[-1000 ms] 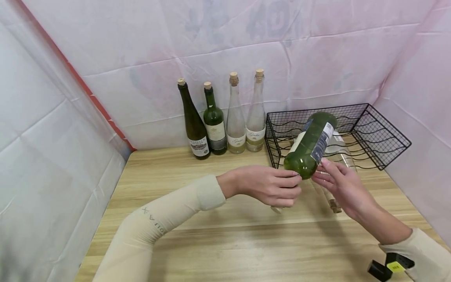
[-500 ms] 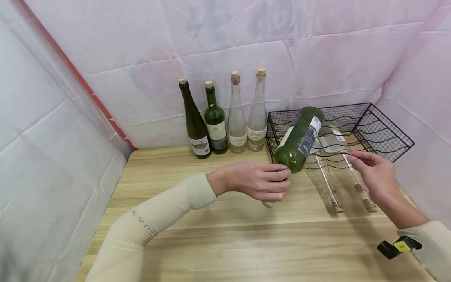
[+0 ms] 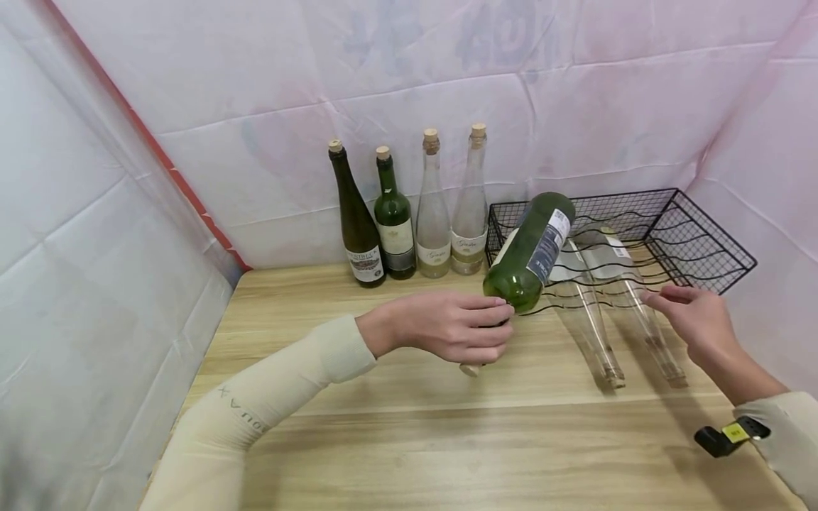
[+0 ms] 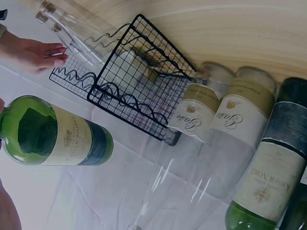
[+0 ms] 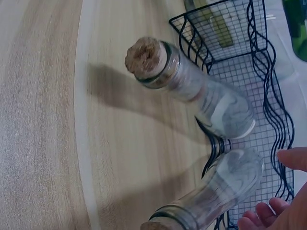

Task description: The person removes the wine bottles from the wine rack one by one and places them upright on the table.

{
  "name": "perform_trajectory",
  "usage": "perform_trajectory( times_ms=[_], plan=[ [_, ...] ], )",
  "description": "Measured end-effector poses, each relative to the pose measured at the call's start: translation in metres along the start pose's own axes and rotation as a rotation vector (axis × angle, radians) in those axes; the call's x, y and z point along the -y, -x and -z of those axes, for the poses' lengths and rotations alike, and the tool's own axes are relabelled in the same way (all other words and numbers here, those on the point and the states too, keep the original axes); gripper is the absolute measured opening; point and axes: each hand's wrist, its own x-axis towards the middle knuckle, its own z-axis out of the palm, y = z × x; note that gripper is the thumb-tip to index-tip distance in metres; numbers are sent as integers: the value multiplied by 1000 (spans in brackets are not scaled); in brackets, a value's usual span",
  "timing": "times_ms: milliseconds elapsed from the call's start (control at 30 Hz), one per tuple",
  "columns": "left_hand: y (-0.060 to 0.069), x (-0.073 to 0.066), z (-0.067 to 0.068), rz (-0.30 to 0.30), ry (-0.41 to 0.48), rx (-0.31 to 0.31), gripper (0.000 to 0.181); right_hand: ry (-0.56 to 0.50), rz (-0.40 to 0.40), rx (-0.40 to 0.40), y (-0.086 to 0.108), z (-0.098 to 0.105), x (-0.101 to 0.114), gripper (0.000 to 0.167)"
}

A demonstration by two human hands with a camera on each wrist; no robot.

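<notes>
While my left hand (image 3: 450, 328) grips the neck of a green glass wine bottle (image 3: 535, 248) with a cream and dark-blue label, its fingers curled round it, the pale cork tip (image 3: 469, 370) shows beneath my palm. That bottle hangs tilted in the air, its base raised away from me, before the left end of a low black wire-mesh rack (image 3: 716, 233) with wavy crossbars. My right hand (image 3: 699, 323) is loose, fingers relaxed and holding nothing, beside two clear glass bottles (image 3: 589, 312) lying in the rack; whether a fingertip touches the nearer one I cannot tell. Their corked necks point towards me over the surface.

Under everything lies a pale wood-grain tabletop (image 3: 409, 440), its planks running sideways, with soft shadows below my arms and the clear necks. At its back, left of the rack, four corked bottles stand upright in a row: a tall dark one (image 3: 364, 248), a shorter green one (image 3: 396, 241) and two clear ones with cream-and-gold labels (image 3: 451, 245).

Creased whitish sheeting (image 3: 396, 78) walls in the table at back and sides, pinkish towards the right, with faint bluish marks high up. A red strip (image 3: 160, 152) slants down the left rear corner to the tabletop.
</notes>
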Motion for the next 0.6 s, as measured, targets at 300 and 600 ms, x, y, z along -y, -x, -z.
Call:
perform_trajectory(
  times_ms=[300,600],
  plan=[
    [12,-1,16,66,7,-63,15,-47,1,87,-9,-3,-5,93],
    [25,-6,24,139,38,-77,17,9,33,103,-21,-5,-9,95]
  ],
)
